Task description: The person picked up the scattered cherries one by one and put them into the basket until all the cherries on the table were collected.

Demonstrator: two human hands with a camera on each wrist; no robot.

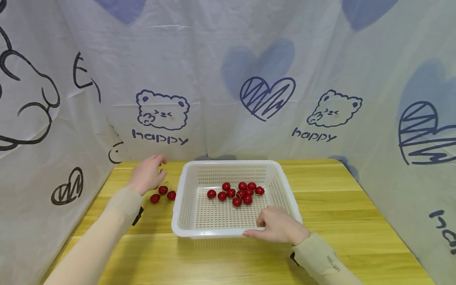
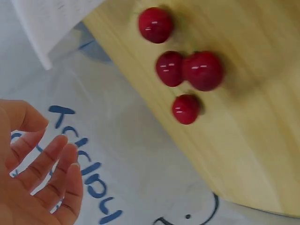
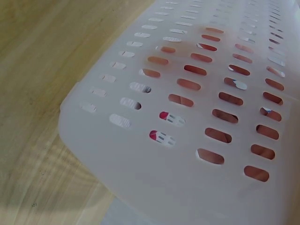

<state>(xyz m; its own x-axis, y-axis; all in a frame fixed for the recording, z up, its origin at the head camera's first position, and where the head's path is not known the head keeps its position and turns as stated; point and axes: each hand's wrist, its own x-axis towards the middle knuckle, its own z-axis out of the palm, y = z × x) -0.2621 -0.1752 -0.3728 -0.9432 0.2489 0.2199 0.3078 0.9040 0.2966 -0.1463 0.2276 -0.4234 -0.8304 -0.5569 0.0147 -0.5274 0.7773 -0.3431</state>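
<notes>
Cherries (image 1: 162,190) lie loose near the far-left corner of the surface (image 1: 338,206); a careless brush from the left grip (image 1: 146,174), loosely curved and empty, could roll them off. The right grip (image 1: 279,225) pinches the basket (image 1: 206,232) by its rim; tugging might tip it. I count 4 loose, 11 inside, 1 basket.

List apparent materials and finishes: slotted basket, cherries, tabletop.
Slotted basket: likely molded plastic, satin white; the right wrist view shows reddish tones faintly through its wall.
Cherries: smooth, glossy red skin with sharp highlights; real fruit or plastic imitation, can't tell.
Tabletop: wood or wood-look laminate, low sheen; grain streaks visible.
</notes>
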